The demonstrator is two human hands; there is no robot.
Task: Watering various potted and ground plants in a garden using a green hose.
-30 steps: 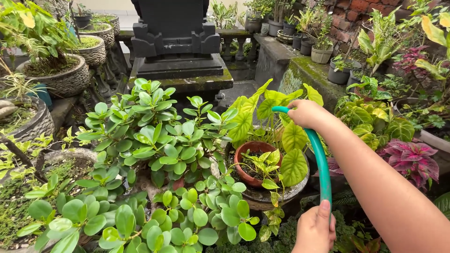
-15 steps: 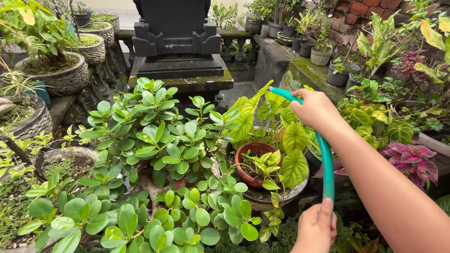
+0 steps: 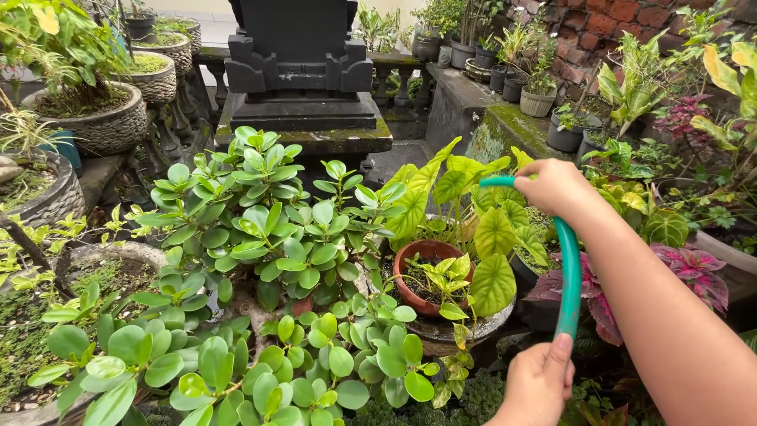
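Hands grip a teal garden hose [image 3: 568, 276] at two places, both at the right of the scene. The right hand [image 3: 556, 185] sits at about two o'clock from the middle of the view, fingers wrapped tight around the hose close to its open end, which curves out leftward toward nine o'clock over broad yellow-green leaves [image 3: 461, 185]. From that fist the hose bends down and runs toward six o'clock, alongside the person's forearm, into the left hand [image 3: 540, 383] at about five o'clock near the bottom edge; this hand too is clenched on the hose, thumb lying up along it. No water shows at the hose end, as far as I can tell. Just below and left of the hose end, near the centre, stands a terracotta pot [image 3: 422, 272] with a small leafy plant, resting in a wider stone bowl [image 3: 465, 327]. At nine o'clock from that pot spreads a bushy plant with round glossy green leaves [image 3: 260, 229], which fills the lower left down to seven o'clock. A red-purple leafed plant [image 3: 698, 268] sits at three o'clock, past the forearm. At twelve o'clock rises a dark stone pedestal [image 3: 300, 71] on a mossy slab, and at ten o'clock stand rough grey stone planters [image 3: 102, 126].
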